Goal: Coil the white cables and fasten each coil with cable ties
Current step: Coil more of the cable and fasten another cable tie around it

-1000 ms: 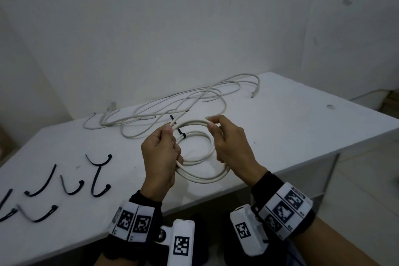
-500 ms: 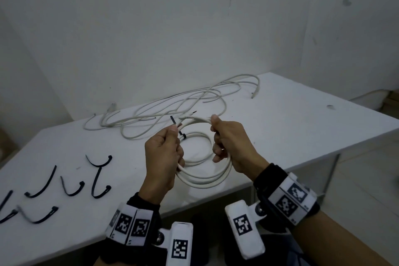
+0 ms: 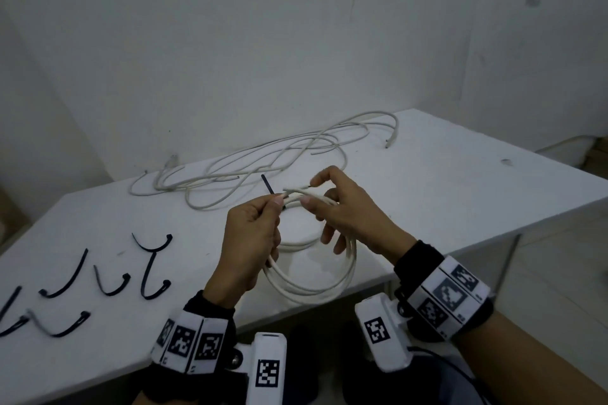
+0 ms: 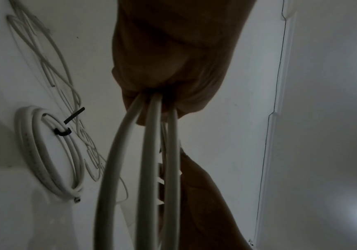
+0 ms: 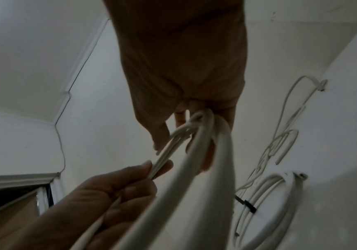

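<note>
Held coil: a white cable coil (image 3: 316, 276) of several loops is kept in the air above the near edge of the white table (image 3: 460, 194), between the two hands, so that the loops stay gathered while loose.
Left hand: the left hand (image 3: 250, 240) is closed round one side of the loops, and the strands near the top are pinched between thumb and forefinger; in the left wrist view three strands are seen to leave the closed fist (image 4: 164, 81).
Right hand: the right hand (image 3: 348, 210) has its forefinger and thumb curled on the cable's free end (image 3: 296, 189), while the other fingers are spread through the loops; the end is probably being laid along the coil.
Finished coil: another coil (image 4: 45, 152) lies flat on the table under the hands, already bound with a black cable tie (image 4: 63, 132) whose tail stands up.
Loose cables: a tangle of white cables (image 3: 269, 164) is left at the back of the table, not yet coiled.
Spare ties: several black cable ties (image 3: 108, 276) are laid out on the table to the left, within reach of the left hand.
Step judged: the coil in hand seems fully wound but untied; a tie would be needed next, and the loops could spring apart if the left grip were eased.
</note>
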Demonstrator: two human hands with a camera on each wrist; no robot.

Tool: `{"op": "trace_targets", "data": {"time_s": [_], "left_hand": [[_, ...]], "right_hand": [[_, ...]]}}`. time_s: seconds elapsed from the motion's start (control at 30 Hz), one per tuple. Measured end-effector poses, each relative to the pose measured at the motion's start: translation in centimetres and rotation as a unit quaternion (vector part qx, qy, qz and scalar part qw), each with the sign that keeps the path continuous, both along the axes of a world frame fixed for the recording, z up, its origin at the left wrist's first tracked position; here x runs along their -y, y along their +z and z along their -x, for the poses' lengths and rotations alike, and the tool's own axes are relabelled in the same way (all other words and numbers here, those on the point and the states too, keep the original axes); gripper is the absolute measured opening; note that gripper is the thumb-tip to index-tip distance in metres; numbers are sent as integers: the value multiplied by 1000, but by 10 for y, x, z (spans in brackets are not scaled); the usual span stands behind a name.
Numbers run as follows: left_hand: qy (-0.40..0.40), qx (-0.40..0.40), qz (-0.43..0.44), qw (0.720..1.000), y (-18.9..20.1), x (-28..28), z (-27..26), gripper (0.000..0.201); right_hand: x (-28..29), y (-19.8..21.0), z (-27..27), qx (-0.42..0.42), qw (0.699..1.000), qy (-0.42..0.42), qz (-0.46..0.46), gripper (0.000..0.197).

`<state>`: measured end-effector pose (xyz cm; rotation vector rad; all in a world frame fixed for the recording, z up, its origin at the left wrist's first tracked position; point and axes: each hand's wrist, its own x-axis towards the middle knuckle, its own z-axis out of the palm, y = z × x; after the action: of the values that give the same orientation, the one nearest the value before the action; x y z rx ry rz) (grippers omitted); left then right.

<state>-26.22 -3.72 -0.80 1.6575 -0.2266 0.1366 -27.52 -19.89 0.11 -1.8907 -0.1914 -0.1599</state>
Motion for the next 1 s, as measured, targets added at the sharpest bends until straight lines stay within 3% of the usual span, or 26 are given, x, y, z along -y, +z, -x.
{"op": "trace_targets", "data": {"time_s": [0.1,0.27,0.4,0.63,0.8,1.0], "left_hand": [[-25,-14,-17,999,2,-1,-1,22],[-67,-30,-65,995,10,-4,-3,21],[-69,-73,-16,995,16,-1,-7,19],[-128,-130,88,979,2,-3,4,20],[-75,-164,265,947,2,3,2,23],[23,-121,136,983,18,-6,-7,31]], "right_hand": [[-2,0,0,2,997,32,75,32],[0,-4,-3,-18,996,36,81,14],[-2,-8,-7,-13,997,0,81,13],[4,-10,-14,-23,988,-124,-89,21],[-6,-19,-16,-83,980,-99,-151,26],[-14,-27,-12,-143,954,-14,-264,42]]}}
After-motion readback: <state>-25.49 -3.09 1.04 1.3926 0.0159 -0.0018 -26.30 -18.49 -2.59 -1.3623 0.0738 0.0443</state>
